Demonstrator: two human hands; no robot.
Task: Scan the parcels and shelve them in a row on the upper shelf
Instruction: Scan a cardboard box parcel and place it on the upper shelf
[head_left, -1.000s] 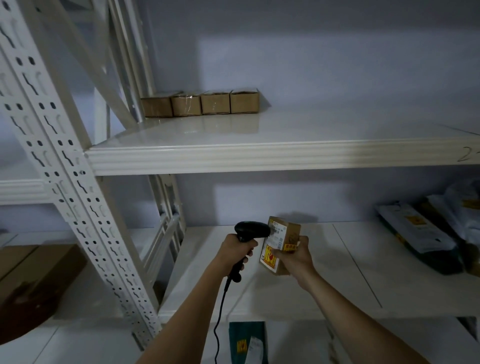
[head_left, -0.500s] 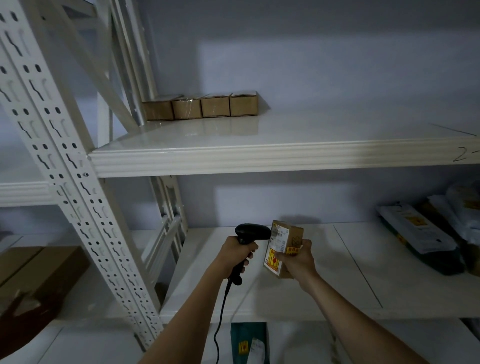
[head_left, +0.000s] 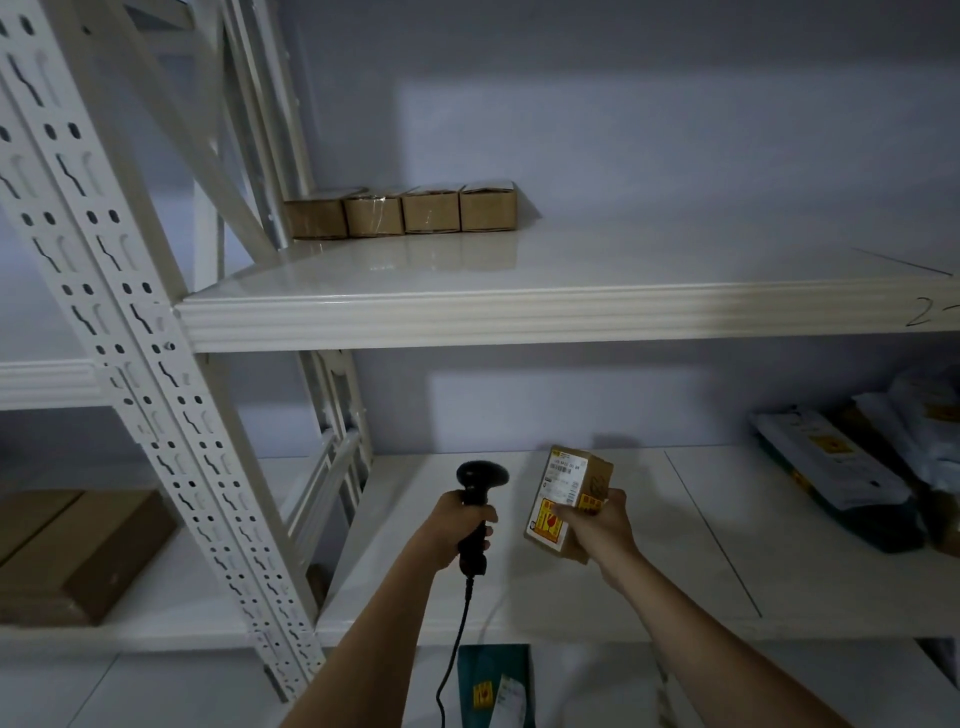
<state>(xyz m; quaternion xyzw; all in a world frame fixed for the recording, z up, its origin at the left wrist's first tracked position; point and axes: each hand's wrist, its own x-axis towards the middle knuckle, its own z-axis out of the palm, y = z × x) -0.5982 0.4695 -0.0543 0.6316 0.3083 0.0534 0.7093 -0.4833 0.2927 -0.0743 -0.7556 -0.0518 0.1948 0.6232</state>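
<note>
While the left hand (head_left: 451, 530) grips the handle of a black barcode scanner (head_left: 477, 514), fingers curled round it, the right hand (head_left: 597, 530) holds a small cardboard parcel (head_left: 569, 499) just beside the scanner's head, apart from it. The parcel is tilted, lifted above the middle shelf (head_left: 675, 587) near its front left part, with a white shipping label and a yellow and red sticker facing the scanner. The right fingers and thumb wrap its lower right side. A dark cable (head_left: 453, 654) hangs from the scanner's handle down past the front edge of the middle shelf.

On the upper shelf (head_left: 519, 312), four small cardboard boxes (head_left: 402, 212) stand in a row at the back left corner, touching side by side against the wall. A handwritten mark shows on the upper shelf's front edge at the far right.

At the right end of the middle shelf lie several bagged parcels (head_left: 841, 478), overlapping, some with yellow stickers. Below the front edge of the middle shelf, a dark green packet (head_left: 493, 686) with a yellow sticker shows between the two forearms. A perforated white upright (head_left: 130, 332) rises on the left, and beyond it a large flat brown carton (head_left: 78, 551) rests on the neighbouring shelf.
</note>
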